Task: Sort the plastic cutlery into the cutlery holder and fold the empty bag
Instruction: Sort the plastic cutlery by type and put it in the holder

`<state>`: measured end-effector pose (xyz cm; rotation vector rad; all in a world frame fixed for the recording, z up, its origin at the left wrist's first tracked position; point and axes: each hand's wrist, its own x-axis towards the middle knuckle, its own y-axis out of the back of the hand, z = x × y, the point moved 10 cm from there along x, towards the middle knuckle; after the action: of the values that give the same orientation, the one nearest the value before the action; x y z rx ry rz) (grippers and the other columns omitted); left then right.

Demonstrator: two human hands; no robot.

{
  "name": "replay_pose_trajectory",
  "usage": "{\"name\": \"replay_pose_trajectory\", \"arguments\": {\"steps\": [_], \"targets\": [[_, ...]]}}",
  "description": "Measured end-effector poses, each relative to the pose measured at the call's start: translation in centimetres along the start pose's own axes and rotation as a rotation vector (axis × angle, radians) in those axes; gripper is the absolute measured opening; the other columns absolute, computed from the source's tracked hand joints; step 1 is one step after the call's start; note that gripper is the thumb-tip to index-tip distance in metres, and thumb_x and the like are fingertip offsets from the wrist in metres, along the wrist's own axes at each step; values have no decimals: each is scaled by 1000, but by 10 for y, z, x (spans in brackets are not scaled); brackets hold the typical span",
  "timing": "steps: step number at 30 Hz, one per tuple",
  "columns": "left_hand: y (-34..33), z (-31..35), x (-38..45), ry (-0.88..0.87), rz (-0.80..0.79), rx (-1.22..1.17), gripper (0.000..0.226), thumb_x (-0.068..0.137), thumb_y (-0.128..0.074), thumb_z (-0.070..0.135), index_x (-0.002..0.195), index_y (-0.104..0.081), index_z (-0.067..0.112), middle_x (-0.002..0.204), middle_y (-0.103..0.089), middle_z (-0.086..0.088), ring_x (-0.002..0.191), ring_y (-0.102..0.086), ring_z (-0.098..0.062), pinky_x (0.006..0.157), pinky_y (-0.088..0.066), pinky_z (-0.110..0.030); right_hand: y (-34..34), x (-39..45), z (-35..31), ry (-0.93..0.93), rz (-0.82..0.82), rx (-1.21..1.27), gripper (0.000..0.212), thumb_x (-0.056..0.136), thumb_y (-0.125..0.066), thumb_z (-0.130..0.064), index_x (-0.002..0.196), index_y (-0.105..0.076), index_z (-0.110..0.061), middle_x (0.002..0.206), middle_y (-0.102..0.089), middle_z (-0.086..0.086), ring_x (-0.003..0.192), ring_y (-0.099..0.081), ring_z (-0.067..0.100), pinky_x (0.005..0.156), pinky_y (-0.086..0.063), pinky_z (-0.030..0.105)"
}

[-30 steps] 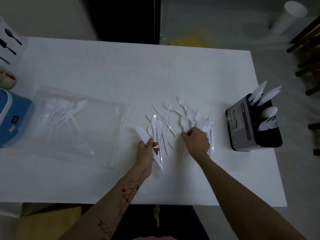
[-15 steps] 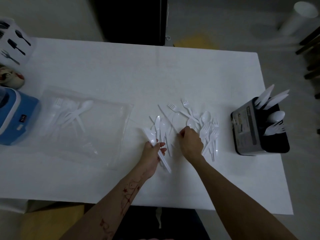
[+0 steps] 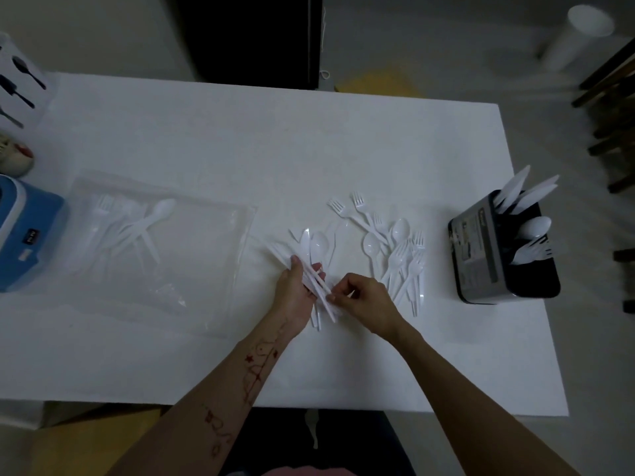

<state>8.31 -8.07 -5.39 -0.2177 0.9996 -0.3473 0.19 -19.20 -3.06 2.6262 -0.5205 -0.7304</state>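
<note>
White plastic in the left hand: the left hand [image 3: 298, 293] has its fingers [image 3: 296, 263] curled round a bundle of knives [image 3: 311, 269], handles slanting toward the near edge of the surface, blades pointing toward the far edge.
Right hand: the right hand [image 3: 366, 298] sits just beside the left, its fingertips [image 3: 331, 297] pinching the handle end of one knife in that bundle.
Under the bundle: a spoon [image 3: 319, 245] and a few more pieces lie on the surface [image 3: 309, 146] touching the held knives; exactly how many I cannot tell.
Loose pile: forks and spoons [image 3: 395, 249] lie in an overlapping heap just to the right of the hands, tines and bowls mostly toward the far edge.
Cutlery holder: the black cutlery holder [image 3: 481, 255] stands near the right edge of the surface, well apart from the hands, with knives, a spoon and forks standing upright in it.
Bag: the clear plastic bag [image 3: 192, 269] lies flat toward the left edge, with several white pieces visible inside it.
Left edge: a blue box [image 3: 31, 231] rests at the left edge beside the bag; a white box printed with black cutlery shapes [image 3: 20, 84] stands at the far left corner.
</note>
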Motion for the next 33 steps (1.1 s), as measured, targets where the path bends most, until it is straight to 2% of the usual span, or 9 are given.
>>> {"name": "replay_pose_trajectory", "arguments": {"steps": [3, 5, 8, 10, 15, 19, 24, 28, 33], "targets": [[10, 7, -4, -65, 48, 73, 20, 101, -42, 15, 94, -58, 5, 95, -63, -7, 88, -62, -17, 77, -54, -33, -13, 3, 3, -43, -93, 15, 21, 82, -74, -38, 77, -70, -18, 73, -69, -4, 67, -62, 11, 72, -54, 33], [17, 10, -4, -96, 76, 111, 17, 101, -43, 12, 105, -55, 1, 97, -61, -7, 85, -62, -15, 62, -54, -25, -7, 9, 4, -78, -16, 40, 27, 86, -67, -43, 77, -69, -18, 72, -69, -2, 70, -66, 17, 71, -55, 33], [25, 13, -2, -107, 105, 212, 25, 101, -42, 17, 119, -50, 1, 98, -61, -4, 84, -61, -15, 74, -55, -32, 21, 24, 4, -134, 280, -119, 24, 96, -54, -35, 85, -62, -15, 77, -66, -3, 72, -64, 17, 61, -48, 25], [26, 13, -2, -122, 100, 278, 27, 102, -41, 21, 119, -50, 3, 94, -61, -3, 82, -61, -16, 84, -52, -40, 27, 36, 6, -222, 374, -192, 23, 98, -49, -32, 89, -59, -13, 80, -64, -1, 74, -64, 18, 60, -44, 25], [33, 5, -2, -111, 94, 302, 26, 101, -42, 26, 116, -51, 7, 92, -63, -3, 82, -60, -20, 88, -49, -45, 17, 56, -3, -316, 365, -400, 25, 89, -54, -35, 96, -55, -11, 87, -62, 3, 77, -64, 23, 71, -55, 36], [31, 1, -1, -106, 47, 270, 17, 98, -50, 18, 111, -54, 8, 84, -62, -2, 74, -58, -16, 76, -44, -36, 15, 58, 0, -343, 349, -430, 18, 88, -54, -20, 94, -61, -4, 85, -65, 8, 79, -68, 27, 66, -49, 30], [33, 0, 0, -95, 69, 282, 14, 96, -52, 10, 109, -56, 6, 85, -61, -2, 74, -58, -14, 73, -47, -31, 20, 50, -2, -322, 332, -498, 15, 91, -53, -17, 91, -60, -4, 82, -60, 7, 75, -64, 24, 60, -42, 28], [29, -1, 0, -75, 48, 272, 20, 95, -54, 8, 114, -56, 4, 91, -62, -3, 75, -59, -13, 70, -49, -27, 34, 41, -5, -240, 334, -343, 15, 95, -53, -21, 98, -50, -7, 80, -60, 3, 69, -59, 20, 56, -42, 29], [23, -4, -3, -46, 41, 248, 22, 94, -54, 5, 115, -56, 9, 92, -62, 0, 79, -59, -12, 80, -49, -32, 40, 29, -8, -158, 279, -1, 6, 94, -57, -17, 95, -54, -12, 93, -70, 3, 78, -64, 17, 66, -52, 28]]}}
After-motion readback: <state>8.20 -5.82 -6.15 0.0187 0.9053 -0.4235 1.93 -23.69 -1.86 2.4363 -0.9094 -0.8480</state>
